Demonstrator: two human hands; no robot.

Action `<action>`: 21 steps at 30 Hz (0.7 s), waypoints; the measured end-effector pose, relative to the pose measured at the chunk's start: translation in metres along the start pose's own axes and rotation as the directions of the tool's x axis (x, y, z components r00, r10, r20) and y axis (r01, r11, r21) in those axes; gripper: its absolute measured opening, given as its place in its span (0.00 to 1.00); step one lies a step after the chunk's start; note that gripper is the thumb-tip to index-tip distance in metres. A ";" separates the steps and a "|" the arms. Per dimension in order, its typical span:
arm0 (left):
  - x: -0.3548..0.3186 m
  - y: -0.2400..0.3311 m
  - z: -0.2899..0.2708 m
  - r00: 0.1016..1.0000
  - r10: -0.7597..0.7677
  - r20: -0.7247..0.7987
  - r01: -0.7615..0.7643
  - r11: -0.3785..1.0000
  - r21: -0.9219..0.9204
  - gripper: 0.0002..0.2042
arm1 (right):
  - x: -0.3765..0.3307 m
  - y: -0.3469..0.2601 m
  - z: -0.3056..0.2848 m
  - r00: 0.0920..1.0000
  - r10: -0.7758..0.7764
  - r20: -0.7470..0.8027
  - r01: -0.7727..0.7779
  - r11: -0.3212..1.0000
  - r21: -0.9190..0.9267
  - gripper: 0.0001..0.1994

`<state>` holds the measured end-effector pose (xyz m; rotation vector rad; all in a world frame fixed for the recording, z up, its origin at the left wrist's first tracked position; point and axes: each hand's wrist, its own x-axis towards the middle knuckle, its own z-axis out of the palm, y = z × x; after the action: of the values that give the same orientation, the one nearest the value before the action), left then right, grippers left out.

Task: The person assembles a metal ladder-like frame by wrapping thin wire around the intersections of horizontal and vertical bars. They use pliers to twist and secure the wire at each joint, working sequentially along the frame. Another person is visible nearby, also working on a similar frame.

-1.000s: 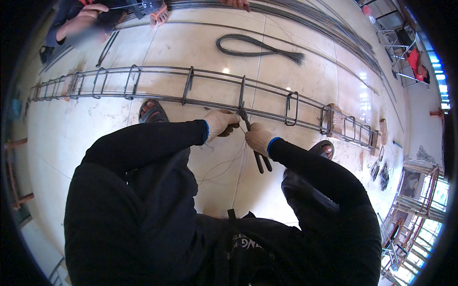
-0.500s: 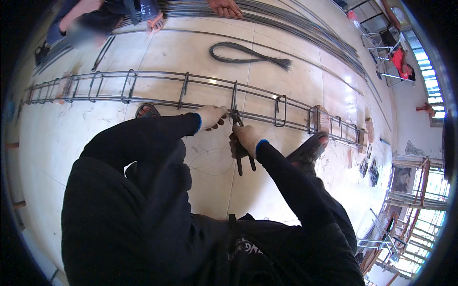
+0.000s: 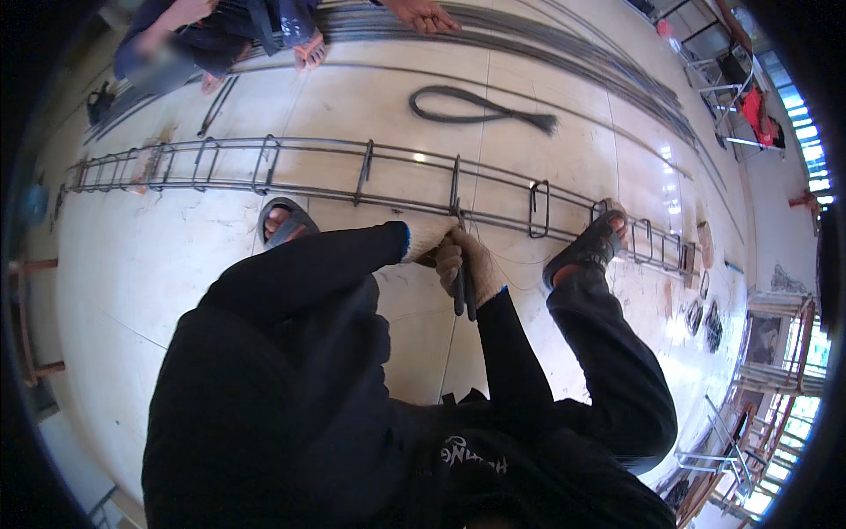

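My right hand, in a cream glove with a dark palm, is wrapped round a pair of dark pincers. Their handles point down toward me, and their head is up against the lower bars of a long rebar cage, below one of its stirrups. My left hand, gloved alike, is closed right beside the right one; its fingertips are partly hidden, so what it grips cannot be made out. A thin wire curves over the tiles to the right of my hands.
Beyond the cage lie a looped bundle of tie wire and many long steel bars. A co-worker's hand and feet are near those bars. My sandalled feet flank my hands. Small blocks and wire coils sit at right.
My left hand has moved in against the right hand, and the pincers stand more upright. My right foot now rests closer to the cage. The whole view has shifted slightly.
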<state>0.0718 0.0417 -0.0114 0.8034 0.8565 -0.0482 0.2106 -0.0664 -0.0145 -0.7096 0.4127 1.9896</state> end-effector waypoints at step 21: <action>0.025 0.001 0.002 0.999 -0.031 0.022 0.016 0.870 0.492 0.40 | -0.031 0.011 -0.004 0.994 -0.106 -0.027 0.095 0.956 -0.276 0.11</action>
<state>0.0906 0.0483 -0.0275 1.2694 0.8356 -0.3112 0.2141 -0.0952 0.0016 -0.9282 0.1213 1.9573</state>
